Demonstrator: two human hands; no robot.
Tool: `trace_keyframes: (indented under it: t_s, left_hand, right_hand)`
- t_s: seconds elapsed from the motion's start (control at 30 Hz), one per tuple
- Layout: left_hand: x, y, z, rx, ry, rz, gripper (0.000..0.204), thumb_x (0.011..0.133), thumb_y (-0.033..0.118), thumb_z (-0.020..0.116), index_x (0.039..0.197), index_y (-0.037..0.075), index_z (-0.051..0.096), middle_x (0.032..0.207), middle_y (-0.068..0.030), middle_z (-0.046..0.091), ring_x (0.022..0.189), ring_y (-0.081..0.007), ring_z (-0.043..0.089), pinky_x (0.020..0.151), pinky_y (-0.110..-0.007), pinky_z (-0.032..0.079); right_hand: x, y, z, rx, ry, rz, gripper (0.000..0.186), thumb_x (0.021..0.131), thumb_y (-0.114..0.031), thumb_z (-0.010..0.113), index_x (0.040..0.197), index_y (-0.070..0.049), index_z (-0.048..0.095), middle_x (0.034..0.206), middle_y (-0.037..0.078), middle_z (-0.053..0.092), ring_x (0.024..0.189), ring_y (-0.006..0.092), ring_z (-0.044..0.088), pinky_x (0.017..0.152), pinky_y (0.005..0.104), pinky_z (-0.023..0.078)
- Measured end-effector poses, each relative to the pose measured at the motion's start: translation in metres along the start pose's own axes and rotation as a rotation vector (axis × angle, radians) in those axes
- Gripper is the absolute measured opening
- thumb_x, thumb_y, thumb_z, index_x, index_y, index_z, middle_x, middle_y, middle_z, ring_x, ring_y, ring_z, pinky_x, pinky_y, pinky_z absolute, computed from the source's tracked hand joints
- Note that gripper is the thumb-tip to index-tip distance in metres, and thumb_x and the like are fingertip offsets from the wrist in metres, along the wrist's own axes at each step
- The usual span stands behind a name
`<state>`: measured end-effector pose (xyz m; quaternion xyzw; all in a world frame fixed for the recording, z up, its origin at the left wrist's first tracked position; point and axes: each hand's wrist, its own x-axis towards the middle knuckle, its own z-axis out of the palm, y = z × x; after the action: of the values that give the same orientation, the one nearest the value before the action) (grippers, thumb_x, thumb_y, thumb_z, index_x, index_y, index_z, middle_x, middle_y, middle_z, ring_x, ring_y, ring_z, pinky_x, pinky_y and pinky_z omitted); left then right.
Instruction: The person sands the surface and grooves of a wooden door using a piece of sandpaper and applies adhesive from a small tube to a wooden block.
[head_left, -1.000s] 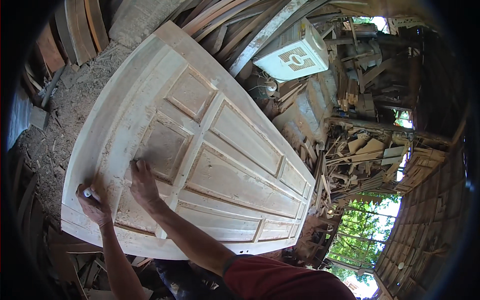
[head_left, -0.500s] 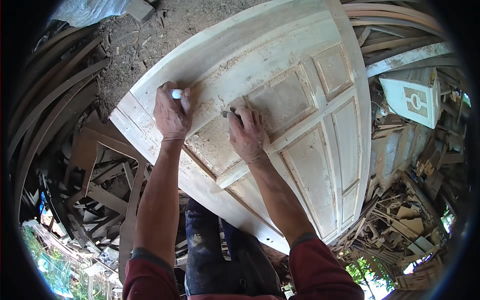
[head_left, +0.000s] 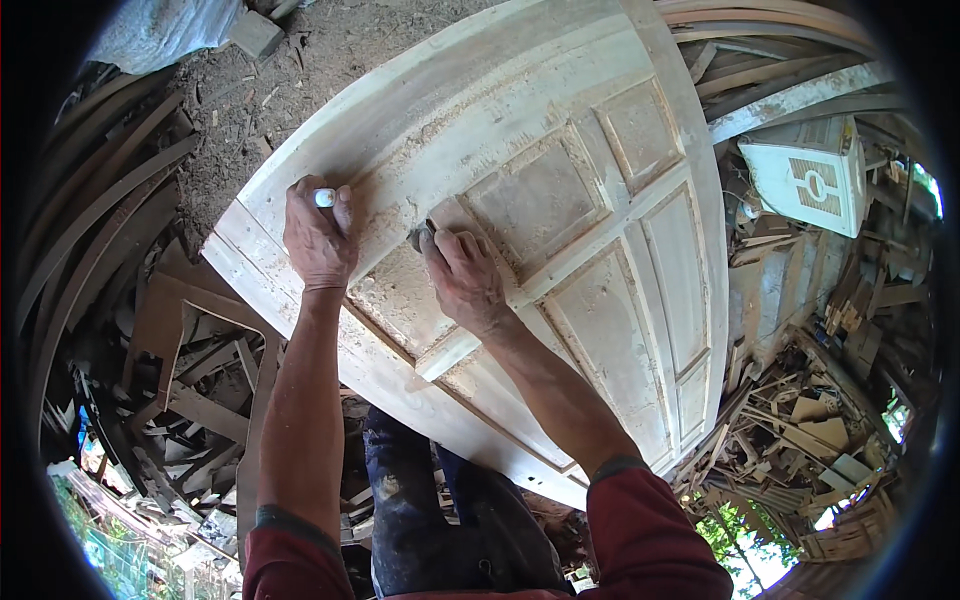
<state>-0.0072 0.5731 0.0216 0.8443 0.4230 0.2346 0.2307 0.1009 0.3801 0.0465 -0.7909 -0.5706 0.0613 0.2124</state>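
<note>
A pale panelled wooden door (head_left: 560, 200) lies in front of me, with sawdust along its mouldings and in the recesses. My left hand (head_left: 320, 235) is closed in a fist on the door's left part, around a small white-ended tube or bottle; only the white end (head_left: 324, 198) pokes out beside the thumb. My right hand (head_left: 465, 280) grips a small flat brown block (head_left: 455, 214), pressed near the corner of a recessed panel (head_left: 540, 195). Whether the block is bare wood or wrapped in sandpaper I cannot tell, since my fingers cover much of it.
Curved wooden strips (head_left: 90, 250) are stacked at the left, above a heap of offcuts (head_left: 210, 400). A white box-shaped appliance (head_left: 810, 180) stands at the right, over more wood scraps (head_left: 800, 420). A whitish sack (head_left: 165, 35) and a grey block (head_left: 256, 35) lie at the far left.
The whole view has shifted slightly, so the door appears farther left. My right hand and its block have moved a little along the panel edge; my left hand keeps its place on the door.
</note>
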Motion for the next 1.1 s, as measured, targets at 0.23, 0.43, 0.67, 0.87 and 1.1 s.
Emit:
trace_keyframes:
  t_s: [0.23,0.43,0.67,0.87,1.1]
  left_hand:
    - [0.002,0.006,-0.002,-0.004,-0.032,-0.010,0.039,0.101,0.037,0.063,0.118,0.003,0.055,0.100,-0.0184,0.060,0.089,-0.0403,0.064,0.075,-0.048,0.052]
    - [-0.002,-0.006,-0.004,-0.036,0.013,0.009,0.039,0.105,0.042,0.059,0.118,0.006,0.054,0.103,-0.0166,0.061,0.091,-0.0388,0.065,0.078,-0.047,0.052]
    - [0.003,0.004,0.004,0.022,-0.009,0.068,0.039,0.103,0.038,0.062,0.121,0.004,0.052,0.109,-0.0174,0.062,0.093,-0.0402,0.065,0.079,-0.048,0.053]
    - [-0.005,-0.016,0.001,0.053,-0.002,0.058,0.044,0.105,0.044,0.058,0.123,0.003,0.055,0.110,-0.0175,0.061,0.094,-0.0401,0.065,0.079,-0.048,0.053]
    - [-0.003,-0.014,0.000,0.051,-0.010,0.018,0.046,0.106,0.046,0.056,0.122,0.003,0.053,0.107,-0.0176,0.061,0.092,-0.0406,0.065,0.077,-0.049,0.052]
  right_hand:
    - [0.015,0.001,-0.001,-0.097,-0.046,-0.015,0.041,0.087,-0.008,0.061,0.126,0.007,0.065,0.106,0.014,0.054,0.092,0.0292,0.058,0.082,0.0406,0.053]
    - [0.001,0.028,-0.036,0.111,-0.103,0.097,0.039,0.087,0.003,0.062,0.126,0.006,0.065,0.104,0.015,0.056,0.094,0.0304,0.061,0.078,0.0412,0.056]
    - [0.071,0.170,-0.030,-0.411,0.205,0.588,0.042,0.087,0.004,0.062,0.129,0.008,0.063,0.112,0.019,0.060,0.098,0.0375,0.060,0.090,0.0451,0.054]
    - [0.079,0.147,-0.037,-0.184,0.036,0.414,0.048,0.087,-0.001,0.063,0.132,0.014,0.058,0.119,0.019,0.055,0.107,0.0353,0.057,0.089,0.0448,0.053]
    - [0.038,0.158,-0.055,-0.451,-0.152,0.315,0.047,0.089,-0.009,0.062,0.132,0.010,0.060,0.113,0.017,0.055,0.107,0.0320,0.057,0.091,0.0423,0.051]
